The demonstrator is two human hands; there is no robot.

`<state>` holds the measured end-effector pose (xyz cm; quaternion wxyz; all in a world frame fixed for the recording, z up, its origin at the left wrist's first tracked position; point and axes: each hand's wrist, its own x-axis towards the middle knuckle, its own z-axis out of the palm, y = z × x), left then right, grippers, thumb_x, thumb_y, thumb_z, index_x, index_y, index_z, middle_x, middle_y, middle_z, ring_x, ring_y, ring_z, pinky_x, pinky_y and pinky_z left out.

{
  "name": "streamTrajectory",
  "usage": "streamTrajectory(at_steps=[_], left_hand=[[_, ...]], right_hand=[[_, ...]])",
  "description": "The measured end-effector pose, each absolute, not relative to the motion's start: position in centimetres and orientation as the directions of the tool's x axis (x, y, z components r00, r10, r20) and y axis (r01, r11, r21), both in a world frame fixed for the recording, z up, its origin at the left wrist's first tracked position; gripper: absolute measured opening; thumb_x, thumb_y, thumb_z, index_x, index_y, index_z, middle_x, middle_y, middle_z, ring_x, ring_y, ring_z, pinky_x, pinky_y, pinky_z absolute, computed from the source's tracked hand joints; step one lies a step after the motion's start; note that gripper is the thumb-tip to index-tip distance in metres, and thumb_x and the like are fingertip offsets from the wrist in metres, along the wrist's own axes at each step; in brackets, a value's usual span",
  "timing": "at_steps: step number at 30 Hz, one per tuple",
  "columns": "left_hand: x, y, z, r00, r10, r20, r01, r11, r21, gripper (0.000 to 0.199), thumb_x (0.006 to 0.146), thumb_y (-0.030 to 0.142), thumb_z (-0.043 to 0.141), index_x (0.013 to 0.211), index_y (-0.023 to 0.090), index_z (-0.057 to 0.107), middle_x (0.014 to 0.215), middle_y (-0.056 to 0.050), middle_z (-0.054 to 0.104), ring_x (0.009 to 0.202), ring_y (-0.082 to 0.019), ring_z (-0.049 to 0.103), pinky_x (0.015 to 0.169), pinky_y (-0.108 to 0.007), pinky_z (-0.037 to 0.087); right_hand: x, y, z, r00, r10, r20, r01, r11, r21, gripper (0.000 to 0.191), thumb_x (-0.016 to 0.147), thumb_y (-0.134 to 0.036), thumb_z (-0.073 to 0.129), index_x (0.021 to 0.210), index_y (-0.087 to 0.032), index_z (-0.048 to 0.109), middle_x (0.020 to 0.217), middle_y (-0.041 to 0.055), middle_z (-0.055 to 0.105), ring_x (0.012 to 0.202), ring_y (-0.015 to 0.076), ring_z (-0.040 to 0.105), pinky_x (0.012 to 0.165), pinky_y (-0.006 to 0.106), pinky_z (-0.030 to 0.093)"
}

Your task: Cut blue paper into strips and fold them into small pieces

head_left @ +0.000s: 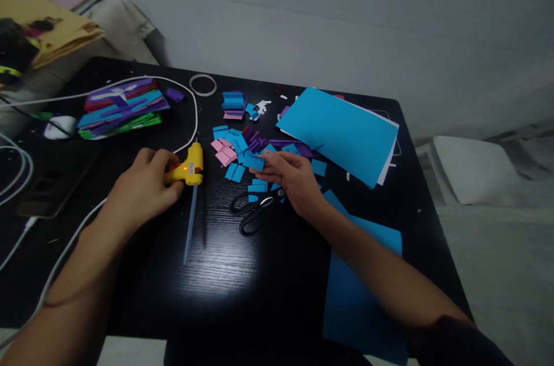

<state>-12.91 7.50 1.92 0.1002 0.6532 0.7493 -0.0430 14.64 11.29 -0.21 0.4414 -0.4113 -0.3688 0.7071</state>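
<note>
My left hand (152, 184) is wrapped round the handle of a yellow hot glue gun (193, 164). A small orange light glows on the gun, and a long clear glue stick (190, 227) sticks out of its back end toward me. Between the fingertips of my right hand (294, 176) is a small blue paper piece (254, 161). Under and around it lies a pile of small folded paper pieces, with pink pieces (224, 151) and purple pieces (255, 141) among the blue. Black-handled scissors (258, 209) rest just below my right hand, their blades partly hidden.
Blue sheets (341, 129) lie at the back right, and another blue sheet (363, 291) is under my right forearm. Bundled coloured paper (123, 109) and a tape ring (202, 85) are at the back left. A white cable (195, 106) loops near the gun; a phone (56, 181) lies far left.
</note>
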Motion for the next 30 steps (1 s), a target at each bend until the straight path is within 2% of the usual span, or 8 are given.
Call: streamTrajectory(at_steps=[3, 6, 9, 12, 15, 21, 25, 30], left_hand=[[-13.5, 7.5, 1.7, -0.09, 0.98, -0.175, 0.989, 0.108, 0.097, 0.053, 0.081, 0.035, 0.054, 0.129, 0.015, 0.063, 0.12, -0.015, 0.055, 0.095, -0.034, 0.065, 0.09, -0.049, 0.055], [-13.5, 7.1, 1.7, -0.051, 0.998, 0.02, 0.983, 0.047, 0.176, 0.048, 0.08, 0.032, 0.056, 0.121, 0.016, 0.073, 0.114, -0.013, 0.059, 0.098, -0.034, 0.064, 0.09, -0.051, 0.055], [-12.1, 6.3, 2.0, -0.089, 0.95, 0.298, 0.906, -0.047, 0.422, 0.03, 0.087, 0.03, 0.055, 0.105, 0.016, 0.076, 0.102, -0.009, 0.064, 0.086, -0.027, 0.064, 0.081, -0.043, 0.055], [-9.8, 5.5, 2.0, -0.033, 0.967, 0.254, 0.684, -0.164, 0.711, 0.024, 0.097, 0.033, 0.057, 0.108, 0.02, 0.073, 0.104, -0.005, 0.069, 0.095, -0.023, 0.068, 0.086, -0.037, 0.054], [-7.9, 5.0, 1.9, 0.048, 0.988, 0.146, 0.521, -0.15, 0.84, 0.026, 0.099, 0.037, 0.06, 0.117, 0.022, 0.072, 0.107, -0.005, 0.075, 0.099, -0.022, 0.071, 0.088, -0.034, 0.056], [-6.8, 4.9, 1.6, 0.125, 0.985, 0.118, 0.491, -0.165, 0.855, 0.021, 0.094, 0.04, 0.068, 0.098, 0.021, 0.075, 0.082, -0.002, 0.074, 0.073, -0.017, 0.068, 0.068, -0.028, 0.054], [-6.9, 4.9, 1.2, 0.157, 0.98, 0.118, 0.499, -0.182, 0.848, 0.02, 0.095, 0.038, 0.067, 0.092, 0.02, 0.074, 0.083, -0.003, 0.074, 0.076, -0.017, 0.068, 0.067, -0.028, 0.053], [-7.1, 4.8, 1.1, 0.202, 0.966, 0.162, 0.539, -0.247, 0.805, 0.016, 0.097, 0.032, 0.065, 0.092, 0.02, 0.072, 0.085, -0.002, 0.074, 0.076, -0.015, 0.068, 0.069, -0.027, 0.051]], right_hand=[[14.6, 11.1, 0.1, -0.274, 0.924, -0.266, -0.308, -0.346, -0.886, 0.036, 0.073, -0.054, 0.089, 0.08, -0.02, 0.079, 0.081, 0.0023, 0.077, 0.088, 0.0232, 0.08, 0.089, 0.038, 0.066], [14.5, 10.7, 0.3, -0.286, 0.921, -0.266, -0.3, -0.349, -0.888, 0.033, 0.072, -0.051, 0.09, 0.08, -0.021, 0.08, 0.079, 0.0009, 0.076, 0.087, 0.0222, 0.08, 0.088, 0.037, 0.067], [14.3, 10.2, 0.5, -0.307, 0.914, -0.264, -0.287, -0.353, -0.891, 0.029, 0.071, -0.046, 0.091, 0.082, -0.021, 0.081, 0.08, 0.0, 0.076, 0.083, 0.0204, 0.079, 0.086, 0.038, 0.067], [14.0, 9.5, 0.6, -0.338, 0.905, -0.257, -0.245, -0.348, -0.905, 0.025, 0.072, -0.041, 0.09, 0.086, -0.021, 0.081, 0.083, 0.0007, 0.078, 0.083, 0.0195, 0.078, 0.085, 0.038, 0.066], [13.7, 8.9, 0.6, -0.354, 0.907, -0.229, -0.19, -0.31, -0.932, 0.025, 0.072, -0.038, 0.09, 0.089, -0.021, 0.082, 0.085, 0.0015, 0.08, 0.08, 0.0187, 0.077, 0.082, 0.038, 0.065], [13.3, 7.9, 0.3, -0.365, 0.917, -0.161, -0.149, -0.228, -0.962, 0.025, 0.075, -0.039, 0.089, 0.09, -0.022, 0.079, 0.089, 0.0021, 0.08, 0.085, 0.0198, 0.077, 0.083, 0.037, 0.065], [13.3, 7.6, -0.1, -0.366, 0.925, -0.102, -0.109, -0.152, -0.982, 0.022, 0.081, -0.039, 0.085, 0.094, -0.023, 0.077, 0.091, 0.0027, 0.08, 0.086, 0.0201, 0.078, 0.081, 0.036, 0.065], [13.4, 7.5, -0.8, -0.35, 0.937, -0.018, -0.006, -0.021, -1.0, 0.015, 0.088, -0.035, 0.08, 0.098, -0.025, 0.076, 0.097, 0.0034, 0.08, 0.092, 0.0206, 0.077, 0.089, 0.038, 0.063]])
